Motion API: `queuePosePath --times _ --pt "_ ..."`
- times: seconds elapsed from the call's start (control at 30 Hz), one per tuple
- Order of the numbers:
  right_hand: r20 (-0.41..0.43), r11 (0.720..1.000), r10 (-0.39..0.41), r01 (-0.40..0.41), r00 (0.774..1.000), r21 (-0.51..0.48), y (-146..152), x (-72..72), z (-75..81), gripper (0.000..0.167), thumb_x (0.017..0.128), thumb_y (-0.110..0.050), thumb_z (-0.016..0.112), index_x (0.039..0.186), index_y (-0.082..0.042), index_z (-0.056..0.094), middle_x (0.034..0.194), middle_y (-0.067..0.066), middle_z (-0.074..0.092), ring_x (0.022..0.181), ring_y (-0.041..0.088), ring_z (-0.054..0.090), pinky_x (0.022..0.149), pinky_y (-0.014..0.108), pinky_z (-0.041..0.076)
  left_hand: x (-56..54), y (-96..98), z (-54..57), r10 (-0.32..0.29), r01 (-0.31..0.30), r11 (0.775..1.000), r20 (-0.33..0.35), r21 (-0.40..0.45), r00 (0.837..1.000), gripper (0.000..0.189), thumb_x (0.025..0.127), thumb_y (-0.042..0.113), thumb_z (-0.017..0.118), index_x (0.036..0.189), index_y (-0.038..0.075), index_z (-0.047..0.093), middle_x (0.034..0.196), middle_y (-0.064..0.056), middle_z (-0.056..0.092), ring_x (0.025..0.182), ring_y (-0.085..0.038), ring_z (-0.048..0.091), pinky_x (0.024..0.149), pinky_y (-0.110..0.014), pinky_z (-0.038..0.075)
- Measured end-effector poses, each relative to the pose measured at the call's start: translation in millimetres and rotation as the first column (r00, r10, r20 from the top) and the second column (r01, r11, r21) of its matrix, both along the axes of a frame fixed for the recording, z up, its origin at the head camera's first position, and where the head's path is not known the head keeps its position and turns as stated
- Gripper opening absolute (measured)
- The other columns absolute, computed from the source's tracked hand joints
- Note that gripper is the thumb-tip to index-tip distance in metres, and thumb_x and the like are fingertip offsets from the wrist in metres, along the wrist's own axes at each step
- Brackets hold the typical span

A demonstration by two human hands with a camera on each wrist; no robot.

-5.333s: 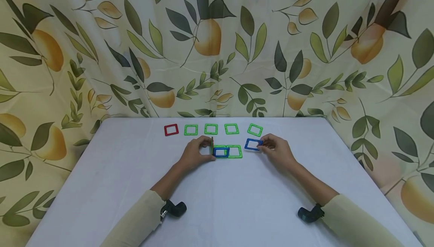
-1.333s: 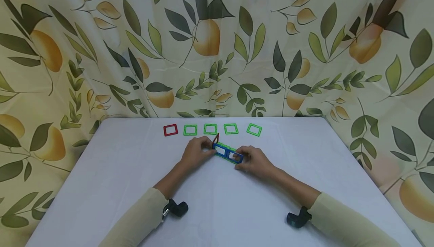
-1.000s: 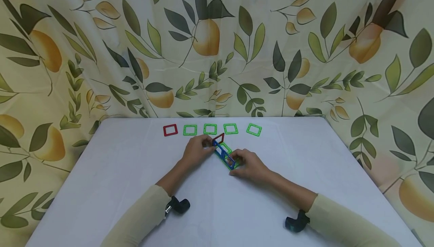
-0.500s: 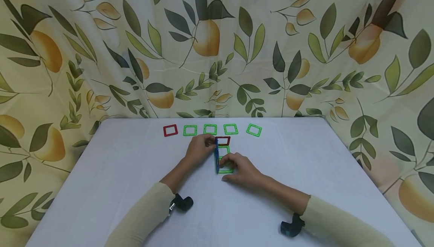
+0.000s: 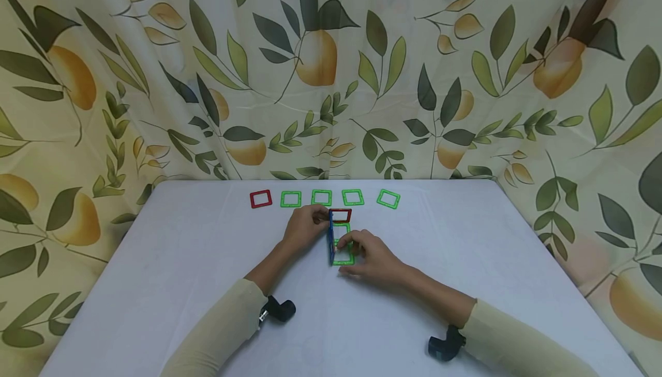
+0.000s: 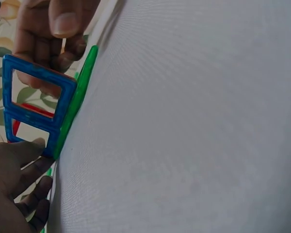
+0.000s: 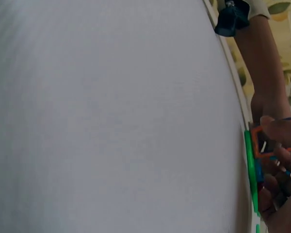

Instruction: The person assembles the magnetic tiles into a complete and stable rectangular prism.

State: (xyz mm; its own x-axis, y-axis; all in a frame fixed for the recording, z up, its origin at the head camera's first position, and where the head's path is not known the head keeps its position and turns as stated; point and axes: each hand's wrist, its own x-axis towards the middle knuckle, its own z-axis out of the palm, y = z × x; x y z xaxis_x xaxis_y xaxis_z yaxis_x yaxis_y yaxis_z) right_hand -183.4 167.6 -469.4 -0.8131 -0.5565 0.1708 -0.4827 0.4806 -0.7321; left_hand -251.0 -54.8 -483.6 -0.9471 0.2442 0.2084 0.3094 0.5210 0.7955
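Note:
A small structure of see-through magnetic tiles stands at mid-table in the head view. Two green tiles [image 5: 343, 261] lie flat as its base. Blue tiles [image 6: 68, 104] stand upright along their left side, and a red tile [image 5: 340, 211] stands at the far end. My left hand [image 5: 304, 229] pinches the far corner of the blue wall, its thumb on the tile. My right hand [image 5: 371, 257] reaches over the green base, fingers loosely bent against the inside of the blue wall, thumb apart from it. A reddish-orange frame [image 7: 255, 143] shows partly behind fingers in the right wrist view.
Behind the structure, a loose red tile [image 5: 261, 199] and several loose green tiles [image 5: 322, 197] lie flat in a row near the far edge of the white-covered table [image 5: 207, 308]. A patterned curtain [image 5: 362, 107] hangs right behind the table.
The right hand brought a separate blue tile onto the wall. Then the whole structure turned clockwise, from lying left-to-right to pointing front-to-back. The last half second shows hardly any movement.

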Motion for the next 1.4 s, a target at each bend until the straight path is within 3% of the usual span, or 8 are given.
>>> queuePosePath --times 0.2,0.37,0.93,1.4 --pt "-0.030 0.998 -0.022 0.020 0.999 -0.058 14.6 -11.4 7.7 0.041 0.088 -0.017 0.088 0.124 -0.011 0.068 0.118 0.003 0.068 0.102 0.024 0.056 0.087 0.038 0.048 -0.3 0.2 -0.6 0.008 -0.008 1.000 0.016 -0.001 1.000 0.017 0.092 0.006 0.081 0.109 0.006 0.077 0.098 -0.002 0.078 0.087 -0.012 0.071 0.082 -0.032 0.058" --pt "-0.035 0.992 -0.095 0.091 0.995 -0.083 27.7 -24.9 9.2 0.036 0.092 -0.014 0.083 0.124 -0.005 0.068 0.119 0.005 0.069 0.104 0.027 0.056 0.088 0.042 0.048 -0.5 0.3 -0.9 0.016 -0.016 1.000 0.025 0.003 1.000 0.019 0.092 0.005 0.082 0.111 0.005 0.077 0.100 -0.003 0.078 0.088 -0.013 0.071 0.082 -0.032 0.058" --pt "-0.043 0.936 -0.353 0.352 0.935 -0.012 71.8 -72.2 5.9 0.056 0.090 -0.020 0.084 0.136 0.002 0.063 0.125 0.021 0.062 0.110 0.039 0.055 0.092 0.051 0.045 1.0 -0.3 0.4 0.024 -0.024 1.000 0.037 -0.005 0.999 0.020 0.092 0.006 0.082 0.111 0.006 0.077 0.100 -0.002 0.078 0.088 -0.013 0.070 0.083 -0.034 0.058" --pt "-0.046 0.875 -0.466 0.467 0.884 0.128 98.0 -98.3 3.6 0.072 0.092 -0.030 0.082 0.149 0.003 0.052 0.130 0.027 0.054 0.115 0.042 0.049 0.097 0.056 0.042 -0.1 0.5 -1.0 0.028 -0.028 1.000 0.047 -0.008 0.999 0.021 0.092 0.006 0.082 0.113 0.007 0.078 0.100 -0.002 0.078 0.088 -0.012 0.070 0.083 -0.032 0.058"
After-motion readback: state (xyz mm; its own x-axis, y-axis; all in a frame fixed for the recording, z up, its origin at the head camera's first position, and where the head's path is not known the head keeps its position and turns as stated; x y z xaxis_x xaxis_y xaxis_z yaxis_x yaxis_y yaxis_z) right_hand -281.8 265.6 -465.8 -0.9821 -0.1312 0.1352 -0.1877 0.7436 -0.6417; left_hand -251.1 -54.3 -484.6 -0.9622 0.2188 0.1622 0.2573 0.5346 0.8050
